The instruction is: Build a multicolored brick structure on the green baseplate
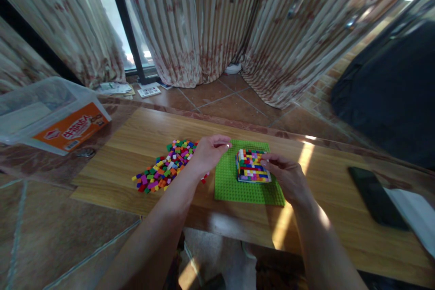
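Note:
A block built from many small coloured toy bricks (pixel 253 170) stands on a green studded baseplate (pixel 226 186). My right hand (pixel 287 174) is at the right side of this brick build, its fingertips curled over the upper right edge and touching it. Over the baseplate's upper left edge is my left hand (pixel 209 154), apart from the build. Its thumb and forefinger come close together in a pinch; whether a small brick sits between them is too small to tell. Left of the baseplate lies a pile of loose bricks (pixel 163 170), partly hidden behind my left hand and forearm.
The wooden table (pixel 136 131) carries a dark phone (pixel 377 195) and white paper (pixel 413 213) at the right. A clear plastic bin (pixel 44 99) with an orange label stands beyond the left end. Striped curtains (pixel 217 22) hang behind, and a dark covered object (pixel 394 86) is at the far right.

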Motion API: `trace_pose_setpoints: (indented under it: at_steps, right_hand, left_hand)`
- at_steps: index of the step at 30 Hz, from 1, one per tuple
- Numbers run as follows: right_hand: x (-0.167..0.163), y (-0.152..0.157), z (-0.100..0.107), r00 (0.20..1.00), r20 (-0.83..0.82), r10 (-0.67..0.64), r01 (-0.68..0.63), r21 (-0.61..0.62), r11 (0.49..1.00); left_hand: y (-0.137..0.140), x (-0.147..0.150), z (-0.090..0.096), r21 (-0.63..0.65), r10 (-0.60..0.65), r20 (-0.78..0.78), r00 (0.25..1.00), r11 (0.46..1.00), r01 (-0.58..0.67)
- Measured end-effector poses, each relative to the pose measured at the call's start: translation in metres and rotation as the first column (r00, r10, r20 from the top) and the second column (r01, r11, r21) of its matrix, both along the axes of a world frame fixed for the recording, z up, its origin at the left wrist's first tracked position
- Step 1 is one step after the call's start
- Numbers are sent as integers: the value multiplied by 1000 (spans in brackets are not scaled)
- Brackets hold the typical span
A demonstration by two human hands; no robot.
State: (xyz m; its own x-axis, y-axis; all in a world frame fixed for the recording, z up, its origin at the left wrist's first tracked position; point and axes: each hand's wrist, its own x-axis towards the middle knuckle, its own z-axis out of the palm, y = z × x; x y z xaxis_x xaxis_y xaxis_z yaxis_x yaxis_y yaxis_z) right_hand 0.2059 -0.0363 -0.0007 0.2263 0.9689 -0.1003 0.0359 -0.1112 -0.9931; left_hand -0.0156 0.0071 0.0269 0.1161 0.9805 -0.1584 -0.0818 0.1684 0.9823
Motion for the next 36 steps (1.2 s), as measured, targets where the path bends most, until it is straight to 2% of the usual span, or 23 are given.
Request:
trace_pose_setpoints:
  at_steps: [11,20,24,31,36]
  right_hand:
    - [2,2,0,1000,11,20,-20,1,1000]
    - [3,3,2,994,97,-52,31,206,978]
    - [2,3,5,988,95,-125,96,264,960]
    - [-1,2,5,986,86,-146,121,241,963]
    - [1,1,2,960,235,-149,92,237,967]
  left_hand:
    - [0,-1,-2,2,-2,-12,1000,1000,2]
    - [0,0,-1,12,-18,-5,1000,1000,18]
    - [0,1,-2,9,-20,7,1000,1000,20]
    - [-1,1,0,1,-13,12,1000,1000,13]
    - [-1,1,2,6,35,18,999,999,-35]
